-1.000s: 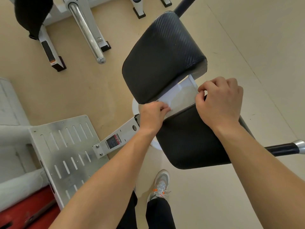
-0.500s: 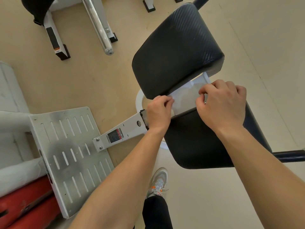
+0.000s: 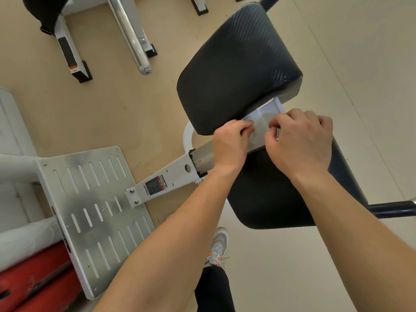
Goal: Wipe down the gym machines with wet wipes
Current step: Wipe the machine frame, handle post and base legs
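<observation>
Wipe [image 3: 262, 124] lies stretched over the gap between upper pad [image 3: 236, 70] and lower pad [image 3: 270, 194]. Left grip [image 3: 229, 145] and right grip [image 3: 301, 143] each pinch one end. Risk: pulling too hard could tear or bunch the thin wet sheet.

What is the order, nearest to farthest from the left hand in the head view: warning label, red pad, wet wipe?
1. wet wipe, pinched by the left hand itself.
2. warning label, to the hand's lower left.
3. red pad, far bottom-left corner.
</observation>
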Tool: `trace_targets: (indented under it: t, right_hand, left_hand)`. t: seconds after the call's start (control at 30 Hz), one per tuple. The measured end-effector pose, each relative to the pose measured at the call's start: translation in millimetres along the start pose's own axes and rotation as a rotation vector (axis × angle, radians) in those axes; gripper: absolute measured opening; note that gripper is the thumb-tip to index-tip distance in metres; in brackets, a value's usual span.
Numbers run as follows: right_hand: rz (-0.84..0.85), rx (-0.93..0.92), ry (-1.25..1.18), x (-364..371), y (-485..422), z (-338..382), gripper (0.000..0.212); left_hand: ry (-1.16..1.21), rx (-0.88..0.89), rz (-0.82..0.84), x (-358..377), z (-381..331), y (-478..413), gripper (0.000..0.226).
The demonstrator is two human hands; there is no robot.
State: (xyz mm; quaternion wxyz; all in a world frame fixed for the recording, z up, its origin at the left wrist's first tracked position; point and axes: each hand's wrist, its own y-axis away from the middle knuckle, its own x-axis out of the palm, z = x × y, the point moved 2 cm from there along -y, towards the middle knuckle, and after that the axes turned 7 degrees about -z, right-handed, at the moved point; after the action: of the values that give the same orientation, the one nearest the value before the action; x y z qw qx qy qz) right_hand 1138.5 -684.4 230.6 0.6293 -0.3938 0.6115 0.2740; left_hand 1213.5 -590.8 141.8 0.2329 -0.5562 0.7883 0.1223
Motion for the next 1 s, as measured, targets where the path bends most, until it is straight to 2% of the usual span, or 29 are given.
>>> trace_targets:
  t: [0.17, 0.27, 0.37, 0.47, 0.57, 0.7, 0.8, 0.93, 1.0]
  right_hand:
    - [0.001, 0.006, -0.012, 1, -1, 0, 0.025]
    - [0.003, 0.015, -0.016, 0, 0, 0, 0.025]
    - [-0.003, 0.019, -0.008, 0, 0, 1, 0.026]
    - [-0.009, 0.025, -0.002, 1, 0, 1, 0.026]
    - [-0.004, 0.025, 0.002, 1, -1, 1, 0.026]
    - [0.007, 0.024, 0.001, 1, 0, 1, 0.026]
    - [0.006, 0.016, 0.006, 2, 0, 1, 0.026]
    - [-0.009, 0.001, 0.008, 1, 3, 4, 0.026]
    - [0.001, -0.031, 0.03, 1, 7, 14, 0.027]
  left_hand:
    - [-0.029, 0.121, 0.102, -1, -6, -5, 0.013]
    - [-0.083, -0.02, 0.28, -13, 22, 13, 0.014]
    - [-0.034, -0.107, 0.347, -13, 21, 8, 0.013]
    - [0.038, -0.055, 0.37, -5, 3, -6, 0.011]
    - [-0.003, -0.031, 0.379, -5, 8, -4, 0.009]
    - [-0.102, -0.217, 0.379, -14, 44, 4, 0.006]
    - [-0.112, -0.277, 0.418, -17, 54, 7, 0.007]
    - [-0.014, -0.363, 0.285, -17, 60, 6, 0.01]
    - [-0.011, -0.351, 0.248, -15, 62, 9, 0.014]
